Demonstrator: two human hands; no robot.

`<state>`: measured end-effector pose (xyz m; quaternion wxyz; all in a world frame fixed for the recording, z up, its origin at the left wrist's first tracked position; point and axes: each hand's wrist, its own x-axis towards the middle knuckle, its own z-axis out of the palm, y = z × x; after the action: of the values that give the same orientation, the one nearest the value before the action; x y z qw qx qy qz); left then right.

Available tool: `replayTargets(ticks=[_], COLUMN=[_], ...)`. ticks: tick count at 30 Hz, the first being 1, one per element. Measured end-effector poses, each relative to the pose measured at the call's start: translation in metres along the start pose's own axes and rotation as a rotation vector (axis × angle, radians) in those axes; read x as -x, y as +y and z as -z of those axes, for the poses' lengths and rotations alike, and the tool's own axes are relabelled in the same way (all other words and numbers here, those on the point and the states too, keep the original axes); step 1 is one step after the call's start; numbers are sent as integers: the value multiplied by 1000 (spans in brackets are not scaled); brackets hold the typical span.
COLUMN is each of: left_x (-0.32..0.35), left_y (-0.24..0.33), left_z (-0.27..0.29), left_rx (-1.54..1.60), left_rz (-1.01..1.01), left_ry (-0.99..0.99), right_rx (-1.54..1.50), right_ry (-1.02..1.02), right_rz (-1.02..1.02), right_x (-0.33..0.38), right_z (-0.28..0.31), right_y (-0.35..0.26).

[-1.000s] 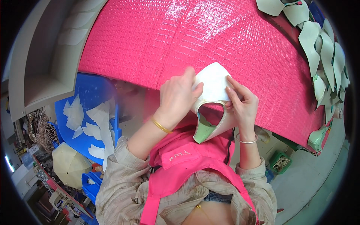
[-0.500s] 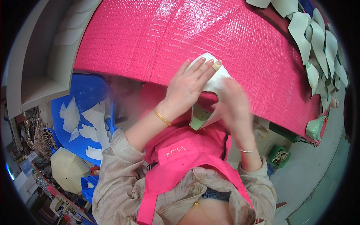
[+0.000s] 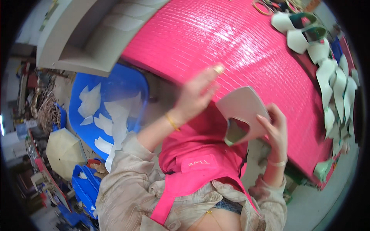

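My right hand [image 3: 276, 129] grips the right edge of a white shoe upper [image 3: 245, 109], thumb on its face. Pale green lining [image 3: 236, 132] shows through the upper's opening, which is turned toward my lap. The piece is lifted at the table's near edge. To its left, apart from it, my left hand [image 3: 197, 94] is in the air, slightly blurred, its fingers stretched out and holding nothing. A yellowish band wraps a fingertip of that hand.
The table [image 3: 185, 42] has a shiny pink quilted cover. White shoe uppers [image 3: 327, 79] line its right edge. A grey shelf box [image 3: 86, 46] stands at the left, above a blue tub [image 3: 86, 131] with white scraps [image 3: 90, 101]. A beige umbrella [image 3: 64, 152] is lower left.
The shoe upper has come off the tabletop toward me and to the right, in my right hand. My left hand has let go of it. The view has shifted leftward.
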<state>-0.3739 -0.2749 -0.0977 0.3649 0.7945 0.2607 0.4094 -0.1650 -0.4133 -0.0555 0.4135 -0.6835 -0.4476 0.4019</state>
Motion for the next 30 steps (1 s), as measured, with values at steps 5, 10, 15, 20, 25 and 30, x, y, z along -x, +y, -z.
replayTargets(ticks=[5, 10, 15, 20, 25, 30], left_x=[-69, -89, -96, -97, -105, -100], left_y=[-90, -156, -165, -179, -177, -195], left_z=[137, 195, 212, 225, 219, 234], left_rx=[-726, -1067, -927, -1033, -1043, -771], left_rz=[5, 147, 1, -54, 18, 130], left_ry=[355, 15, -103, -114, 63, 136], right_rx=[-119, 940, 475, 473, 480, 452], right_ry=[147, 367, 162, 84, 35, -28], right_rz=[73, 445, 121, 168, 229, 192], right_x=[-59, -136, -125, -122, -117, -110], right_z=[44, 56, 61, 43, 38, 42], right_y=[-34, 17, 2, -14, -26, -35])
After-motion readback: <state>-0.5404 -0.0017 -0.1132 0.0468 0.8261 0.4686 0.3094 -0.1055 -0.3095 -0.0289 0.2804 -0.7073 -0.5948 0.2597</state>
